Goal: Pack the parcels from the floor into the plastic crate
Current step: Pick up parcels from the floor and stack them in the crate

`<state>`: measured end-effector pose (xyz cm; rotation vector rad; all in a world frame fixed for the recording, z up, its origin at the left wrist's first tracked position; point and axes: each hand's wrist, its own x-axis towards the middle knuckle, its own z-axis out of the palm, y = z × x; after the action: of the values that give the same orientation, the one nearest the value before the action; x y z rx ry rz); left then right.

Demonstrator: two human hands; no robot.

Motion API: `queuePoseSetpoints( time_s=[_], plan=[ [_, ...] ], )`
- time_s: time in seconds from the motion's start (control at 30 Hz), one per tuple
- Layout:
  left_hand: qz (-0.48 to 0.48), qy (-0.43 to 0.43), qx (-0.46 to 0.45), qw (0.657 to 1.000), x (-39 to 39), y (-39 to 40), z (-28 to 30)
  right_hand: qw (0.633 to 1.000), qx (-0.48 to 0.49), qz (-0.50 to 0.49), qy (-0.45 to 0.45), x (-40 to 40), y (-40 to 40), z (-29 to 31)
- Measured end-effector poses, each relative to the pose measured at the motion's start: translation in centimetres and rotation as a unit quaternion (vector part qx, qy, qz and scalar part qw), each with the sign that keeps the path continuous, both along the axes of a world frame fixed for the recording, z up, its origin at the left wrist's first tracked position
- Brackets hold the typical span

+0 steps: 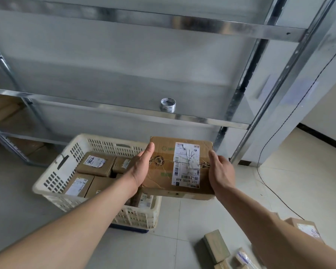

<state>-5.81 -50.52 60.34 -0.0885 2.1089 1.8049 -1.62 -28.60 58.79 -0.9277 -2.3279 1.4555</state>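
A brown cardboard parcel (179,167), creased, taped across the middle and carrying a white shipping label, is held in the air between both hands, just right of the plastic crate (66,162) and partly over its right edge. The left hand (141,167) presses flat against the parcel's left side with its fingers (149,150) stretched out along the edge, and the right hand (220,171) does the same on the right side, so the box is clamped between two open palms rather than wrapped by curled fingers. The cream-coloured crate sits on the tiled floor (182,220) to the left, and already holds several smaller labelled boxes (95,164) laid flat, filling much of its bottom. More parcels wait on the floor at the near right, among them a box (304,228) partly hidden by the right forearm and a few small packets (217,245). Beyond the crate stands a metal shelving rack (124,109) with a roll of tape (167,105) on its ledge. The step in hand looks like carrying this parcel across to the crate. The next move likely calls for shifting it left and lowering it flat onto the boxes inside, since little bare bottom seems left for something this wide.
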Motion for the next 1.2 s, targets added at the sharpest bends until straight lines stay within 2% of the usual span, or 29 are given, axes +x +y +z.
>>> queuePoseSetpoints(
  time_s=[0.27, 0.47, 0.7, 0.93, 1.2],
  plan=[
    [0.013, 0.001, -0.023, 1.000, -5.1, -6.3, -0.8, 1.000, -0.006, 0.007, -0.019, -4.6, -6.5, -0.6],
    [0.022, -0.018, -0.031, 0.999, -8.5, -8.9, -2.1, 0.999, -0.007, 0.023, -0.044, -9.2, -8.9, -2.1],
    [0.081, -0.034, -0.040, 0.995, -14.4, -11.4, -2.9, 0.996, -0.042, 0.045, -0.060, -17.1, -11.4, -4.1],
    [0.098, -0.061, -0.034, 0.993, -20.0, -14.1, -4.4, 0.991, -0.076, 0.083, -0.069, -23.6, -14.0, -4.8],
    [0.092, -0.065, -0.051, 0.992, -24.3, -17.5, -5.2, 0.987, -0.066, 0.104, -0.105, -28.2, -17.6, -5.7]
  ],
)
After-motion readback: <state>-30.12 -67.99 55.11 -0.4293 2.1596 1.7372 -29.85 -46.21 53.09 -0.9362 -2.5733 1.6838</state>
